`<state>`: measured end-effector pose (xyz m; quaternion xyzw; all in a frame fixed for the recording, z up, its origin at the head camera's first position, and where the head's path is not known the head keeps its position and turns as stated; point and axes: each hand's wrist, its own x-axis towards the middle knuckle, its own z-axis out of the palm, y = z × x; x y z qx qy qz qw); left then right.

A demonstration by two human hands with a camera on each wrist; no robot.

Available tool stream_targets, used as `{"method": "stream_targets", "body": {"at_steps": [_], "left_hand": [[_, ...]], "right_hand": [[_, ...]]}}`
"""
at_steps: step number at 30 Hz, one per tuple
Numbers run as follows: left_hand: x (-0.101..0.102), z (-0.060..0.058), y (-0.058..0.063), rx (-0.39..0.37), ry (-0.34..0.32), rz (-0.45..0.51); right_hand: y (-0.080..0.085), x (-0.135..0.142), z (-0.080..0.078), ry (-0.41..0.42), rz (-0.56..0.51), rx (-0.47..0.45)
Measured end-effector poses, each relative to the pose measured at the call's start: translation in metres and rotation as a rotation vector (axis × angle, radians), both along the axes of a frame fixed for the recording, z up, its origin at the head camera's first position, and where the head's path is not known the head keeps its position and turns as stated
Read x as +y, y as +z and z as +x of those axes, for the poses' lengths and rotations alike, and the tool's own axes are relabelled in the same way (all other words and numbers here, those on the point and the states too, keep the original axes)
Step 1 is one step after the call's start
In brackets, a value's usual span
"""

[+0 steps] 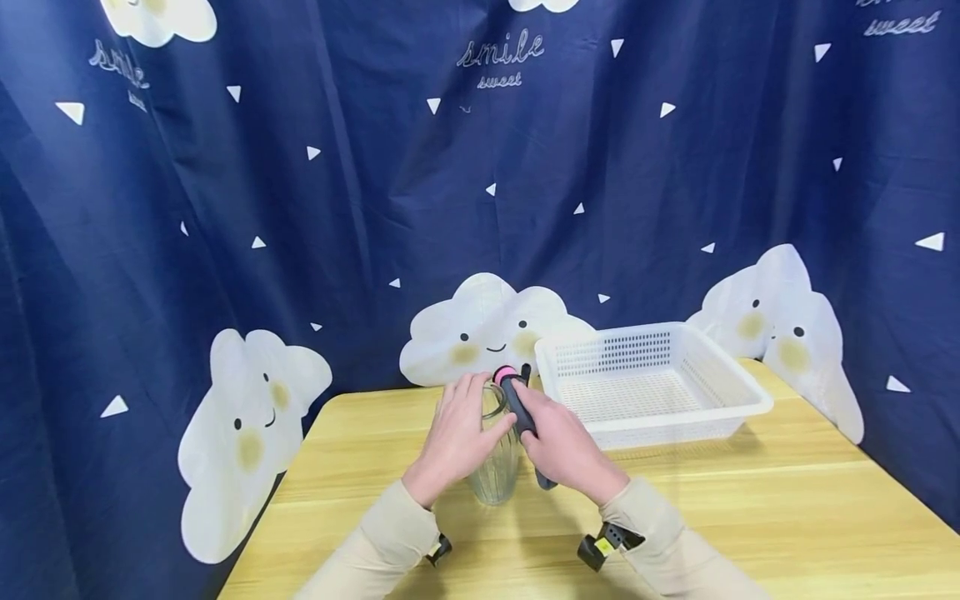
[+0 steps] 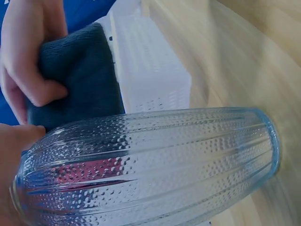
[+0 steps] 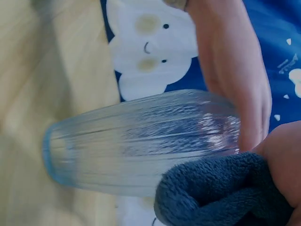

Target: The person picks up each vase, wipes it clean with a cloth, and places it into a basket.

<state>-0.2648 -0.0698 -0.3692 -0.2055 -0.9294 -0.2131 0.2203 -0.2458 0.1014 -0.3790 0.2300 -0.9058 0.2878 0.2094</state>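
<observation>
A ribbed, dimpled clear glass vase (image 1: 497,471) stands upright on the wooden table. Around its neck, just under the rim, my left hand (image 1: 455,429) grips it with the thumb on the near side. My right hand (image 1: 564,440) holds a folded dark grey cloth (image 1: 519,410) against the vase's upper right side; in the right wrist view the cloth (image 3: 216,193) bunches over the glass. Close behind the cloth shows a pink and black item (image 1: 506,374), mostly hidden, its kind unclear. Its pink also appears through the glass in the left wrist view.
A white perforated plastic basket (image 1: 652,425) sits on the table to the right, behind my right hand. Behind the wooden table (image 1: 360,467) hangs a dark blue curtain (image 1: 360,208) with white clouds and triangles. Each wrist wears a black strap device.
</observation>
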Motion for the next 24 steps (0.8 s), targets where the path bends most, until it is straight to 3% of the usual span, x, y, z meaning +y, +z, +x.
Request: {"method": "stream_targets", "body": {"at_steps": [5,10,14,19,24], "left_hand": [[-0.001,-0.001,-0.001,-0.028,-0.004,0.059],[-0.003,0.000,-0.001,-0.085,0.023,0.149],[-0.003,0.003,0.000,-0.102,0.056,0.161],[-0.002,0.007,0.005,-0.080,0.122,0.108],[-0.001,0.009,0.011,-0.092,0.106,0.102]], "right_hand": [[-0.018,-0.001,-0.002,0.016,0.030,-0.109],[-0.050,-0.003,-0.009,0.052,0.061,-0.271],[-0.069,-0.003,-0.011,0.079,0.107,-0.381],[-0.067,0.001,-0.014,0.117,0.028,-0.440],[-0.046,0.004,-0.014,0.072,-0.022,-0.347]]}}
